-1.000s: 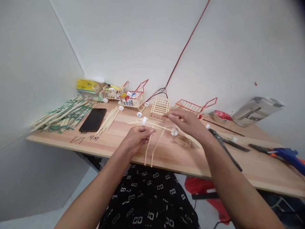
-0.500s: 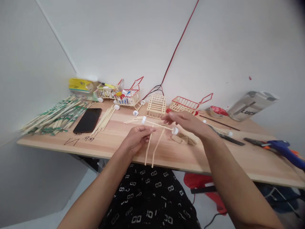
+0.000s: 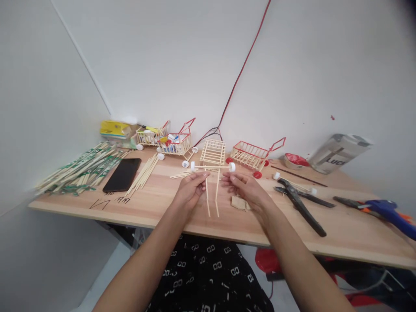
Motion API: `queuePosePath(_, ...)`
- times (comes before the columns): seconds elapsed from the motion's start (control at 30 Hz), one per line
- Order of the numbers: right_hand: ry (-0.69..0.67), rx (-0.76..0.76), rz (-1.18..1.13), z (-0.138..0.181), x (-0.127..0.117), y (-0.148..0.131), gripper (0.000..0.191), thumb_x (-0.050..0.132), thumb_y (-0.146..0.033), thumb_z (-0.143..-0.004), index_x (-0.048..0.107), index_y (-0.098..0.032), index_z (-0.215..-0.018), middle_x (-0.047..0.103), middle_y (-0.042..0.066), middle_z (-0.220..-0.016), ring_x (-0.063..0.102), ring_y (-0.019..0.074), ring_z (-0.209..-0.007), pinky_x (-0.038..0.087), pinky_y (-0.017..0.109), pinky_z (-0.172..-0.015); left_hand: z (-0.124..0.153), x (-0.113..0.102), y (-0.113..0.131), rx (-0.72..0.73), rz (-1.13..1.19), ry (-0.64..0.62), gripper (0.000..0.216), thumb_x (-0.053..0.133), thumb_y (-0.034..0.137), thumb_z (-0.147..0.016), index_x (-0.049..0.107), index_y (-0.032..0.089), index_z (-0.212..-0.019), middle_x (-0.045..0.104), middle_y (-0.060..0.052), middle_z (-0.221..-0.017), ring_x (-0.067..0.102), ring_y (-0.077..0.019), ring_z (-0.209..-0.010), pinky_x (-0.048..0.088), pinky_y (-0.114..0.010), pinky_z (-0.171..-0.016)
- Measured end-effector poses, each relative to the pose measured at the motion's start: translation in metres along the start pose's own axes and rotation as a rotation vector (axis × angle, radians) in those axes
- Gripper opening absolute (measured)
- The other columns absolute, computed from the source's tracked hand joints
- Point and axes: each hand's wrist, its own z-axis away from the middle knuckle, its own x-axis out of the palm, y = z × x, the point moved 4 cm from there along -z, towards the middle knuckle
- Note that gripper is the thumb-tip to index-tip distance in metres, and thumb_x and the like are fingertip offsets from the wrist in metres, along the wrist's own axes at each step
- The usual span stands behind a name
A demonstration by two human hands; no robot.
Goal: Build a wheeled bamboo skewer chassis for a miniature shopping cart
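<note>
My left hand pinches a small frame of thin wooden sticks between thumb and fingers. Two long sticks with bent lower ends point toward me, and a crosswise axle stick lies over their far ends. White bottle-cap wheels sit at both ends of the axle. My right hand hovers just right of the frame, its fingers loosely bent and apart, with nothing visible in them. Directly behind the frame stands a slatted stick basket.
Finished mini carts and a red-rimmed cart line the wall. Left lie a phone, loose sticks and wrapped chopsticks. Right are black pliers, a blue glue gun, a red paint bowl and a tin.
My right hand has come down and toward me from beside the axle. The axle has turned from slanting to nearly level. The view has shifted slightly, showing the pliers more fully.
</note>
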Motion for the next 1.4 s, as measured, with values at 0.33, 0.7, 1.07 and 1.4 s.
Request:
queuePosePath(0.33, -0.128, 0.021, 0.079, 0.002, 0.022, 0.006, 0.037, 0.071, -0.047, -0.073, 0.071, -0.017, -0.095, 0.072, 0.009, -0.092, 0.065, 0.0151, -0.077, 0.041, 0.02, -0.054, 0.002, 0.0, -0.004, -0.016, -0.025, 0.007, 0.028, 0.086, 0.019, -0.051, 0.07, 0.007, -0.072, 0.06, -0.001, -0.062, 0.048, -0.0043, -0.053, 0.034, -0.016, -0.048)
queuePosePath(0.7, -0.201, 0.01, 0.1, 0.003, 0.028, 0.008, 0.036, 0.071, -0.047, -0.072, 0.067, -0.015, -0.088, 0.07, 0.007, -0.084, 0.063, 0.0146, -0.072, 0.039, 0.02, -0.05, 0.002, -0.003, -0.008, -0.03, -0.104, 0.015, 0.028, 0.085, 0.021, -0.053, 0.069, 0.008, -0.072, 0.059, -0.001, -0.06, 0.049, -0.0055, -0.052, 0.038, -0.018, -0.049)
queuePosePath(1.07, -0.229, -0.024, 0.136, 0.004, 0.028, 0.007, 0.037, 0.068, -0.049, -0.076, 0.069, -0.016, -0.092, 0.067, 0.004, -0.077, 0.055, 0.0095, -0.061, 0.038, 0.021, -0.052, 0.006, -0.004, -0.005, 0.045, -0.169, 0.067, 0.034, 0.086, 0.028, -0.052, 0.068, 0.009, -0.073, 0.064, -0.003, -0.067, 0.058, -0.0097, -0.061, 0.045, -0.021, -0.059)
queuePosePath(1.4, -0.231, -0.029, 0.163, 0.006, 0.029, 0.004, 0.04, 0.068, -0.05, -0.075, 0.068, -0.015, -0.093, 0.065, 0.004, -0.074, 0.049, 0.0077, -0.054, 0.037, 0.02, -0.048, 0.008, -0.005, -0.003, 0.027, -0.16, 0.089, 0.036, 0.087, 0.029, -0.05, 0.07, 0.01, -0.075, 0.064, -0.002, -0.065, 0.056, -0.0077, -0.058, 0.041, -0.017, -0.053)
